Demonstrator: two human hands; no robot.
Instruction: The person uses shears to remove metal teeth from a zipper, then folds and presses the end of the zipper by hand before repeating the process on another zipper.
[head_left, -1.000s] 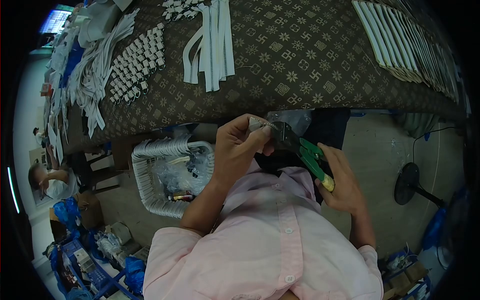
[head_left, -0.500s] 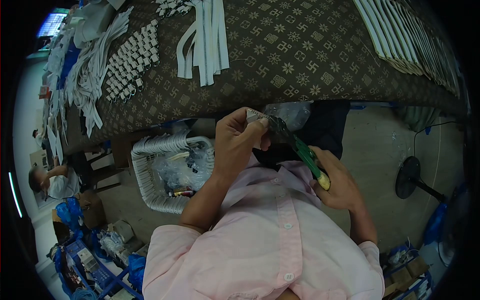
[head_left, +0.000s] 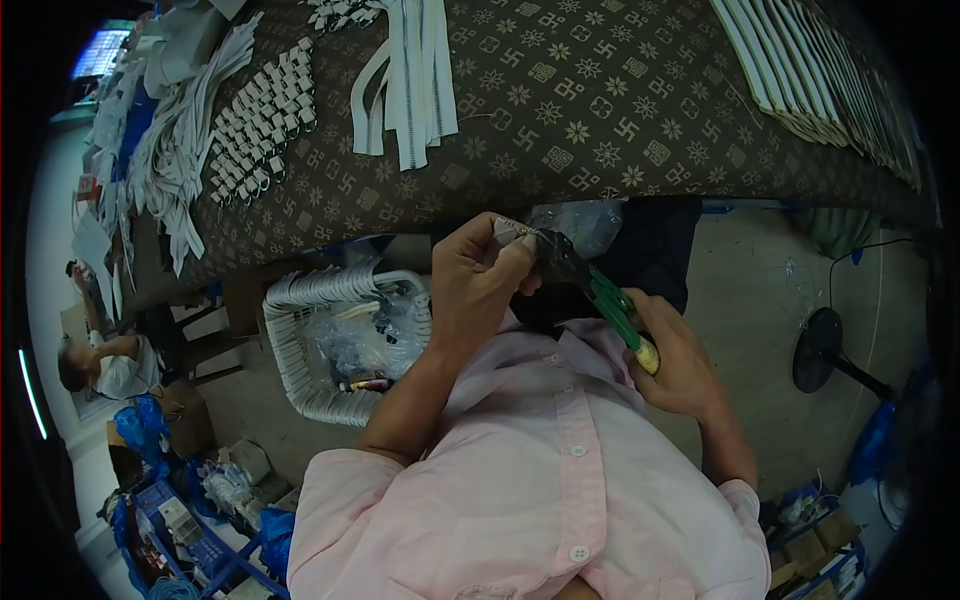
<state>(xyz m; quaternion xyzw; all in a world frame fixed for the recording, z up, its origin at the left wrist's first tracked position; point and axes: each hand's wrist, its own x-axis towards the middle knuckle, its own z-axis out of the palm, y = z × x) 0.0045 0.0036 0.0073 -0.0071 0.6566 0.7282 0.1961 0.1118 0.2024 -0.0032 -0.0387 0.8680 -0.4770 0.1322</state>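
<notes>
My left hand [head_left: 478,280] pinches a short white zipper end [head_left: 510,231] with metal teeth, just off the table's near edge. Green-handled pliers [head_left: 608,300] with a yellow grip end are held in my right hand [head_left: 678,358]. Their dark jaws meet the zipper end beside my left fingertips; whether they bite on a tooth is too small to tell. On the table, white zipper strips [head_left: 412,90] lie with their ends toward me. Left of them sit rows of small folded white pieces with metal pulls [head_left: 265,125].
A patterned brown cloth covers the table [head_left: 590,110]. Stacked white-edged strips [head_left: 790,75] lie at its right. Below stands a white woven basket [head_left: 285,350] holding plastic bags. A black fan [head_left: 820,345] is on the floor at right. Another person [head_left: 110,360] sits at far left.
My hands, the zipper end and the pliers stay almost where they were, with only a slight shift of the right hand. The person at far left has raised an arm.
</notes>
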